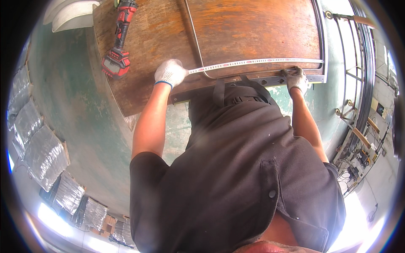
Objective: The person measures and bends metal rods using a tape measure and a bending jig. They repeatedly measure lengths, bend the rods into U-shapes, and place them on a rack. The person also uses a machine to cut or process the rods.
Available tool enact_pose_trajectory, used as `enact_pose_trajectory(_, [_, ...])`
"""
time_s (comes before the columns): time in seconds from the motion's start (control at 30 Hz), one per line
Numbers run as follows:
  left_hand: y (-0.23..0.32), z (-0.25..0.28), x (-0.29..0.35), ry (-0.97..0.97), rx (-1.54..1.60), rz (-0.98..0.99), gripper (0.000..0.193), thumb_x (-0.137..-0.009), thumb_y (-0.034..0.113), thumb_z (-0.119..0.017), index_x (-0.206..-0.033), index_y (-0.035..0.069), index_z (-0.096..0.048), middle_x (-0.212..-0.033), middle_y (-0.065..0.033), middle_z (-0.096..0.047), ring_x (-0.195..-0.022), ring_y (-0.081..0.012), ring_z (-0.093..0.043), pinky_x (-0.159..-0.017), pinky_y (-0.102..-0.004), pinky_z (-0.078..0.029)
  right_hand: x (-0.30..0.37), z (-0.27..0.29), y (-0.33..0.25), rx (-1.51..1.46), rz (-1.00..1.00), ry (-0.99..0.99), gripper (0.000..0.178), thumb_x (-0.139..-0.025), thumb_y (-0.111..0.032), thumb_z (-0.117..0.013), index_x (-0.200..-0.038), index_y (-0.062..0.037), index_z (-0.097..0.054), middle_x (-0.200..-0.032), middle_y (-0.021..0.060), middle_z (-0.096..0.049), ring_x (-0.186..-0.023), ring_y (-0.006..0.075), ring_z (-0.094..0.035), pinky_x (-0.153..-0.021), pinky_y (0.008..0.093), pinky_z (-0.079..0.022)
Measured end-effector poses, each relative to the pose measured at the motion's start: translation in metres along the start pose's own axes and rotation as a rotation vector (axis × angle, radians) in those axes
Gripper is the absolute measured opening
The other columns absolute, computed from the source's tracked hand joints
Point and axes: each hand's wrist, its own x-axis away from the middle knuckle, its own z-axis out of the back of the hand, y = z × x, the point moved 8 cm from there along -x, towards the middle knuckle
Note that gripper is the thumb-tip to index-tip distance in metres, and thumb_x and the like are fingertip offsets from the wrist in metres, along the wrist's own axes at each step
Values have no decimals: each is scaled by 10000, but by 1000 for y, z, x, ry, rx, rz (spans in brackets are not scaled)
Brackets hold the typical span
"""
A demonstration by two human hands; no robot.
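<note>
A white tape measure blade (249, 62) stretches across the wooden tabletop, from my left hand to the right corner of a dark metal frame (276, 80). My left hand (170, 72), in a white knit glove, is closed on the tape measure's left end; the glove hides whatever else is in the palm. My right hand (296, 79), gloved with dark grey fingertips, grips the frame's near bar close to its right corner, just below the tape. A thin bent metal rod (195, 37) lies on the tabletop, passing under the tape.
A red and black cordless power tool (121, 40) lies at the left of the wooden tabletop (253, 25). Plastic-wrapped stacks (44, 156) line the left side of the green floor (71, 84). At the right stand metal racks (352, 63) and cluttered cables (358, 164).
</note>
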Motion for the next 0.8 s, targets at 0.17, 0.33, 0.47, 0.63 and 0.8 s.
enact_pose_trajectory(0.17, [-2,-3,-4,1,-18,-16,387,-896,407,-713,-1108,111,-842,-1203,-208,-785,-1148,-404,-747,-991,-501,-599,2,2,-3,10,-1,0,840,-835,-604,-882,-1499,-140,-659,-1504,165,-661,-1413,385,-601,-1189,479,-479])
enact_pose_trajectory(0.33, [-2,-2,-1,4,-3,-1,389,-903,417,-719,-1116,114,-840,-1206,-200,-786,-1151,-401,-745,-992,-502,-597,2,2,-1,0,-10,-7,851,-826,-614,-887,-1495,-138,-659,-1499,164,-666,-1413,377,-605,-1189,471,-480])
enact_pose_trajectory(0.47, [-6,-6,-3,7,29,2,388,-904,423,-732,-1115,115,-838,-1204,-204,-785,-1155,-397,-743,-996,-503,-593,4,6,-4,11,-3,4,845,-826,-612,-889,-1486,-134,-662,-1499,161,-667,-1411,376,-607,-1190,469,-479])
enact_pose_trajectory(0.63, [-6,-8,-2,39,22,-18,388,-905,427,-733,-1112,117,-838,-1199,-210,-785,-1150,-395,-745,-995,-501,-594,3,5,-4,19,-6,1,848,-827,-614,-888,-1488,-135,-660,-1505,157,-663,-1416,378,-603,-1196,470,-475])
enact_pose_trajectory(0.8, [-6,-7,-1,32,32,-8,385,-906,427,-721,-1108,121,-840,-1197,-206,-787,-1145,-395,-747,-994,-499,-595,3,4,-4,16,-23,-16,846,-834,-618,-881,-1498,-145,-655,-1518,156,-653,-1434,384,-584,-1201,480,-468])
